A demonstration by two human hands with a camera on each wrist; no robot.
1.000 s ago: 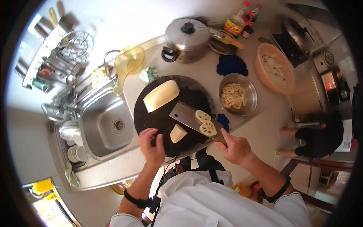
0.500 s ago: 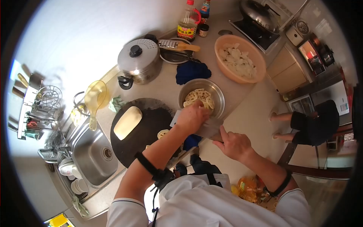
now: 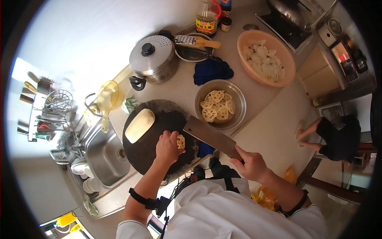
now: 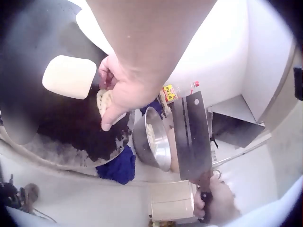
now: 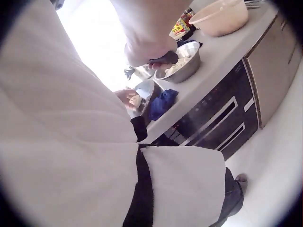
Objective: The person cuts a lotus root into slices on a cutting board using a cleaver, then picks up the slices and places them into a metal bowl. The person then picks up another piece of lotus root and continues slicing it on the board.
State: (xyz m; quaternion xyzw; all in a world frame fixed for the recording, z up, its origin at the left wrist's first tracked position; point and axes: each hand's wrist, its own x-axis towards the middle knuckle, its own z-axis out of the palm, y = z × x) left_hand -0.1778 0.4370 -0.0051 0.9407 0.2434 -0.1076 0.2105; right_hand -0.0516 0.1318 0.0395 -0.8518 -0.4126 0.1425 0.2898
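My left hand is over the round dark chopping board, pinching a lotus root slice. The left wrist view shows thumb and fingers on either side of it. A peeled lotus root section lies on the board's far left part. In the left wrist view a cut lotus root piece sits beside this hand. My right hand grips a cleaver by its handle. The bare blade reaches over the board's right edge. Beyond it stands a steel bowl holding several lotus root slices.
A pot stands at the back, near a grater. Blue cloths lie around the bowl. A pink basin of white pieces is at back right. The sink is left. Another person stands at right.
Two lotus root slices lay on the cleaver; the blade is now bare. My left hand went to the bowl, then came back left to the board and took hold of a slice.
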